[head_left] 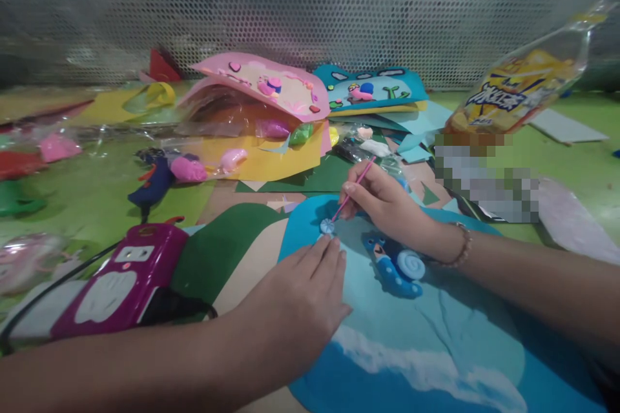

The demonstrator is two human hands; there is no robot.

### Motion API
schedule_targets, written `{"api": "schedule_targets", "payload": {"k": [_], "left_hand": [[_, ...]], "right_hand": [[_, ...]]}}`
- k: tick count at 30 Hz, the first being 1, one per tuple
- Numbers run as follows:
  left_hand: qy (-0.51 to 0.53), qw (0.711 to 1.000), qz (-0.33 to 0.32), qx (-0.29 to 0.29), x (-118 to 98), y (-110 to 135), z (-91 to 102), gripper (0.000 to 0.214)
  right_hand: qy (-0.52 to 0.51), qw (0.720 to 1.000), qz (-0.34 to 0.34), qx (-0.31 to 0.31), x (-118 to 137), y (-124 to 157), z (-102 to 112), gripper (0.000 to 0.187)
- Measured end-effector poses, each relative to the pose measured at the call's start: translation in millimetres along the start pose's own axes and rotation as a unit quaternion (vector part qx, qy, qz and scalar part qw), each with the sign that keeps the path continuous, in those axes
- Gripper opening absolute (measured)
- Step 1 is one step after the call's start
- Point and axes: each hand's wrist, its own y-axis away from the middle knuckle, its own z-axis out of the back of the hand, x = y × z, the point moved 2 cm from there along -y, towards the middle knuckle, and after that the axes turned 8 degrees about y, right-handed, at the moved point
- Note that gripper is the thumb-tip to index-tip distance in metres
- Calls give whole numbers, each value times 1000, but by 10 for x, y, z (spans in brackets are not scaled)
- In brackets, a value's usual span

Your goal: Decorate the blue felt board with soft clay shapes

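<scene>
My right hand (387,200) pinches a thin pink stick (364,174), its lower end on a small light-blue clay piece (327,226). That piece lies near the upper left edge of a blue craft sheet (310,213). My left hand (305,297) rests flat on the sheet with fingers stretched out, the fingertips right at the clay piece. Below my right wrist, a blue clay snail (394,268) with a pale spiral shell is on the sheet. A white wavy strip (411,364) runs along the sheet's lower part.
A magenta power strip (159,251) with a black cord stands at left, near a dark blue glue gun (154,184). Behind lie pink (290,71) and blue (372,74) decorated sheets and bagged clay (188,169). At right, a bottle (527,80) leans by a perforated metal screen (310,6).
</scene>
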Motion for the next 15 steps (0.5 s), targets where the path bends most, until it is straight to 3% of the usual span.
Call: {"api": "schedule_targets", "payload": {"k": [15], "left_hand": [[6, 1000, 0, -1, 10, -14, 0, 44]], "right_hand": [[15, 1000, 4, -3, 13, 12, -8, 24]]}}
